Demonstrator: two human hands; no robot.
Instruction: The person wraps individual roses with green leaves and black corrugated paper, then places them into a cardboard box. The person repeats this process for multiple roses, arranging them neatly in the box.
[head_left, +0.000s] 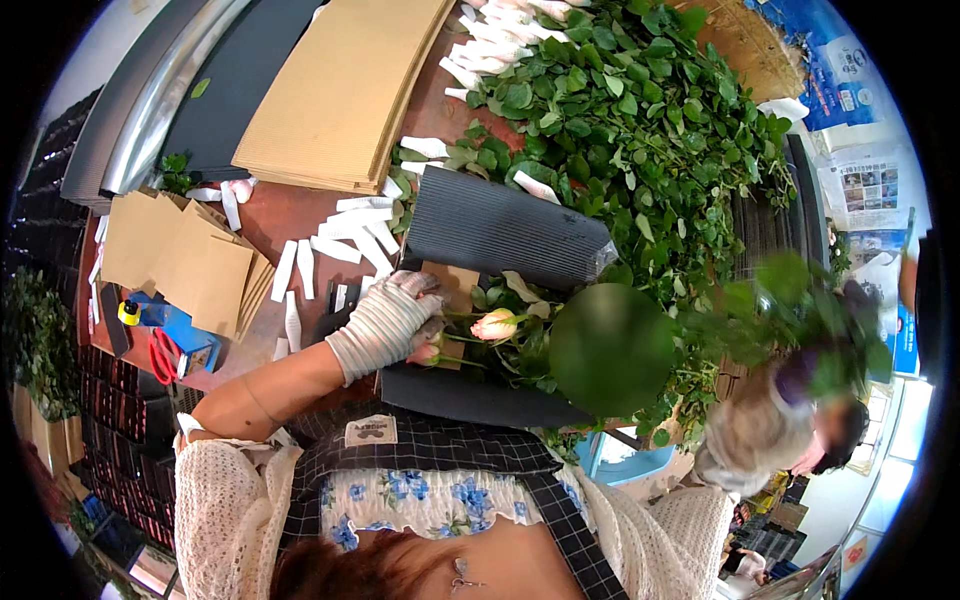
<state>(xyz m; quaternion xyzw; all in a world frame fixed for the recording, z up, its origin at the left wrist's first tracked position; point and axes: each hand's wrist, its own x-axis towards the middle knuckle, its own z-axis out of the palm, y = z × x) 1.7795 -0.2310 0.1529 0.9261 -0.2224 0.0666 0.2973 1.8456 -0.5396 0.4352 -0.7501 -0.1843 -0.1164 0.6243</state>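
Observation:
My left hand, in a pale knitted glove, lies over the left end of the black corrugated sheet, at the heads of some roses. Its fingers are bent, and a pink rose head shows just beneath it; whether it grips anything is hidden. A cream-pink rose lies to its right, beside a brown card. The corrugated sheet stands folded up behind the roses, its front flap near my apron. Off to the right, my gloved right hand is blurred, closed around leafy stems.
A large heap of leafy rose stems covers the back right, with white mesh sleeves on its heads. Loose white sleeves, brown cardboard sheets, smaller brown cards and red-handled scissors lie left. Another person is at the right.

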